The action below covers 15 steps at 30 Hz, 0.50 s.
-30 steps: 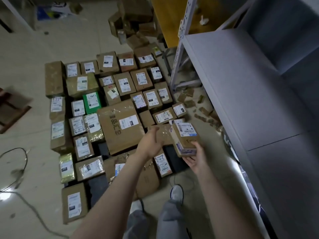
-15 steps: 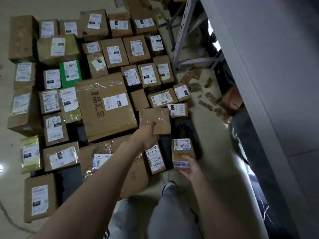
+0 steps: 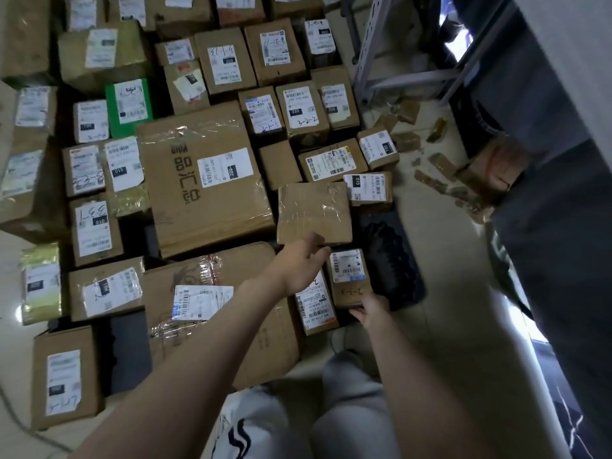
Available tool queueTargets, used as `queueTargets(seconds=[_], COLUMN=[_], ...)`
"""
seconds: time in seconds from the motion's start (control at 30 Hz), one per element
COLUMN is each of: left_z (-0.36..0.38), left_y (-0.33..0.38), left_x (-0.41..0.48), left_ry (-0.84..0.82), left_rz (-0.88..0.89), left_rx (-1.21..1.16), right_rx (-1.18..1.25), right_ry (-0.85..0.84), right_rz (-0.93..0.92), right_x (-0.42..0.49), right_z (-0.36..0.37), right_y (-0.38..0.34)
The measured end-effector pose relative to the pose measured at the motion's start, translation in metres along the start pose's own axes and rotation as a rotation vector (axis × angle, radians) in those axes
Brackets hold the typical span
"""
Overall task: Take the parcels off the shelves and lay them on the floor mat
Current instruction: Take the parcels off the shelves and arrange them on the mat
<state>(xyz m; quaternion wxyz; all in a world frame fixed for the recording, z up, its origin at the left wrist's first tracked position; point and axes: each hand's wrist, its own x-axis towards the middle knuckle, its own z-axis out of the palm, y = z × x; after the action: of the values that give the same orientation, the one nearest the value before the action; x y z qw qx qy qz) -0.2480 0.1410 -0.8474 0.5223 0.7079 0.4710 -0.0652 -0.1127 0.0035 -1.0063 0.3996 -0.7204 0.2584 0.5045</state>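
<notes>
Parcels (image 3: pixel 205 180) crowd the mat (image 3: pixel 397 270), with the shelf rack (image 3: pixel 367 44) to their right.
</notes>
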Motion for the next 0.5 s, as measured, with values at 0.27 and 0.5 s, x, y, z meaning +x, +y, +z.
queueTargets(seconds=[0.27,0.5], left_z=[-0.012,-0.029], left_y=[0.015,0.101], left_x=[-0.019,-0.071], left_ry=[-0.018,-0.073], left_rz=[-0.004,0.071], left_rx=[0.020,0.047], right_rx=[-0.045,0.017], right_ry=[-0.030,-0.248], right_rz=[-0.030,-0.075], right_x=[-0.037,-0.167], right_z=[0.010,-0.016], right_y=[-0.015,-0.052])
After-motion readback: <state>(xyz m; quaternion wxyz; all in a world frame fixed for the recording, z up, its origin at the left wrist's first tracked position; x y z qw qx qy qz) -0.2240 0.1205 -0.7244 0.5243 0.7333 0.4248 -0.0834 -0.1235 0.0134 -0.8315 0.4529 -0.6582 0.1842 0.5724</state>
